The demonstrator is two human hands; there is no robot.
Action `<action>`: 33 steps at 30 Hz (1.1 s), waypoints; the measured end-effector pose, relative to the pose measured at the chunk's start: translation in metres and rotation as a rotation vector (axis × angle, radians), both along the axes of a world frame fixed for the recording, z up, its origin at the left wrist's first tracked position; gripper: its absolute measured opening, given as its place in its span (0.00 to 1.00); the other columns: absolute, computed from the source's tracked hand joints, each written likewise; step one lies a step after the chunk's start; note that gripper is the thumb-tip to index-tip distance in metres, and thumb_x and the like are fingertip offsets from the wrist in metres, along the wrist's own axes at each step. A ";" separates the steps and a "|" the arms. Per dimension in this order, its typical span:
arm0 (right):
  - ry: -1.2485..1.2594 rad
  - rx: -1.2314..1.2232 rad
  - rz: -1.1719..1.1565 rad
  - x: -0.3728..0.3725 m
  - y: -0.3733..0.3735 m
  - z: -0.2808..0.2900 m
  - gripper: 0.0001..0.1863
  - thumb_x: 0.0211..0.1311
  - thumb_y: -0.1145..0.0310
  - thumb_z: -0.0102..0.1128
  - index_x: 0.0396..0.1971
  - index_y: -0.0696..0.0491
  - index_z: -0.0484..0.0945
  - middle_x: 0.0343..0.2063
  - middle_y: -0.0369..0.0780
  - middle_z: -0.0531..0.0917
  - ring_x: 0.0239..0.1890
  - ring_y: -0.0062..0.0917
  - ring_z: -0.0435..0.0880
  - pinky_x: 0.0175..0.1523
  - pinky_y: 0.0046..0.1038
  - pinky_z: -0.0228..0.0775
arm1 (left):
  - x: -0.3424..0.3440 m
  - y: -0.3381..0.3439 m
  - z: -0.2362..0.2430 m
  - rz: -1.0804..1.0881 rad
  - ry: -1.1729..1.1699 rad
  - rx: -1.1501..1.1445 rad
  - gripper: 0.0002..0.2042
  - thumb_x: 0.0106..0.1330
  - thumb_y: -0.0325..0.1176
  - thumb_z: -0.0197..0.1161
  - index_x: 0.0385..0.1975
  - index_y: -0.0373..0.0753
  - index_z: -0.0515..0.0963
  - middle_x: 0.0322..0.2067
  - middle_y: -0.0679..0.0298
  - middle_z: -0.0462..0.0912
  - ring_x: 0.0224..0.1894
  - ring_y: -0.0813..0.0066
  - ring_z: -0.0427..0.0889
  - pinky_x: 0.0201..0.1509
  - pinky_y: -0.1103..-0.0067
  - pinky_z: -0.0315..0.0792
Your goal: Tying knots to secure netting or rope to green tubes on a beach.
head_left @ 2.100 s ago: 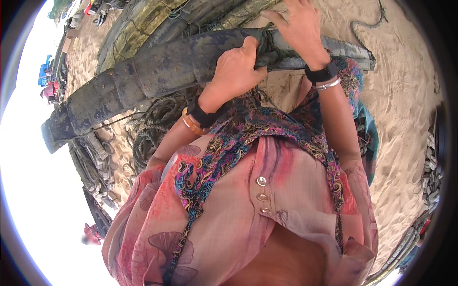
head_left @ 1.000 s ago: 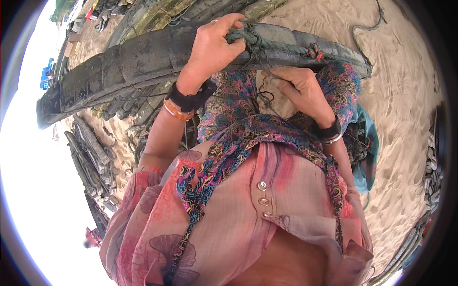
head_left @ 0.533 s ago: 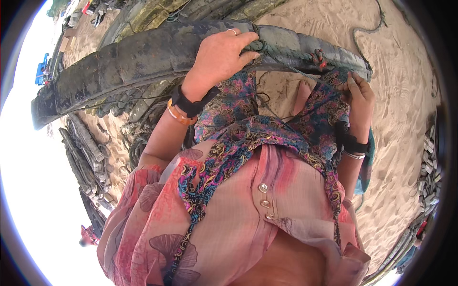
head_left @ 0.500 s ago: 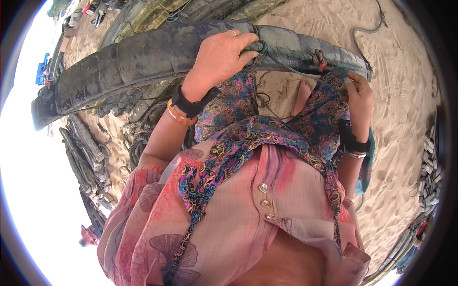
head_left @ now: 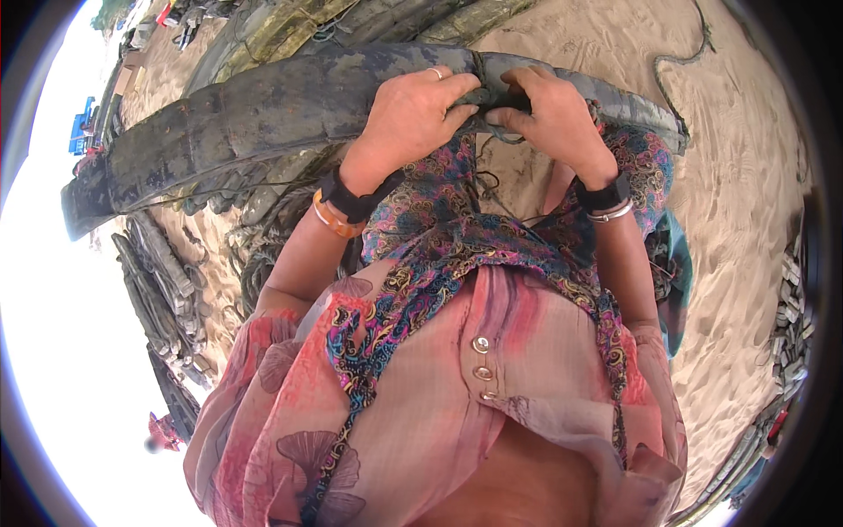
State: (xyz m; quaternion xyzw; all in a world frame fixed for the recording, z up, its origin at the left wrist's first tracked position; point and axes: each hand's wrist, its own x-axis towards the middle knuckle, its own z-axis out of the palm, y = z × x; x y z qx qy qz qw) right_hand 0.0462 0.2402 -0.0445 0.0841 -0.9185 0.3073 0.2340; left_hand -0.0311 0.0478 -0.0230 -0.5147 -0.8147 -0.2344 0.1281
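Note:
Across my lap lies a long, dark, segmented float tube (head_left: 237,114), its grey-black cover worn and patchy. A dark green rope (head_left: 475,97) is bound around it near the middle. My left hand (head_left: 413,114) is closed, pinching the rope between thumb and fingers against the tube. Just to its right, my right hand (head_left: 555,114) curls thumb and fingers around the rope from the other side; its fingertips are partly in shadow. A small loop of the rope hangs below the right fingers. Patterned trousers (head_left: 421,193) cover my legs under the tube.
More long floats (head_left: 351,35) lie on the sand behind the tube, and others (head_left: 158,281) are piled at the left. A loose rope (head_left: 680,57) curves over the sand (head_left: 733,220) at the upper right. A blue object (head_left: 82,127) stands far left.
My right hand has moved left and up from the tube's right end to the rope beside my left hand and now grips there. My left hand keeps its hold.

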 end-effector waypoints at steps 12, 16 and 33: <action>-0.169 -0.126 0.063 -0.003 -0.007 -0.012 0.23 0.44 0.58 0.68 0.38 0.58 0.76 0.34 0.48 0.81 0.38 0.41 0.80 0.43 0.36 0.70 | 0.006 -0.005 -0.003 -0.006 0.036 -0.008 0.12 0.53 0.33 0.63 0.38 0.42 0.78 0.27 0.62 0.77 0.30 0.62 0.79 0.30 0.70 0.73; -0.287 -0.143 -0.027 -0.004 -0.012 -0.010 0.24 0.42 0.58 0.70 0.38 0.58 0.76 0.32 0.46 0.82 0.37 0.40 0.80 0.42 0.35 0.70 | 0.007 -0.005 -0.003 -0.007 0.029 -0.014 0.12 0.53 0.32 0.63 0.39 0.42 0.78 0.27 0.62 0.78 0.31 0.62 0.79 0.31 0.70 0.73; -0.286 -0.620 0.119 0.002 0.005 -0.023 0.16 0.48 0.69 0.66 0.39 0.58 0.80 0.31 0.39 0.82 0.36 0.22 0.79 0.43 0.26 0.70 | 0.005 -0.008 -0.006 -0.023 -0.025 0.002 0.15 0.53 0.33 0.65 0.42 0.47 0.78 0.26 0.64 0.76 0.29 0.63 0.77 0.31 0.71 0.71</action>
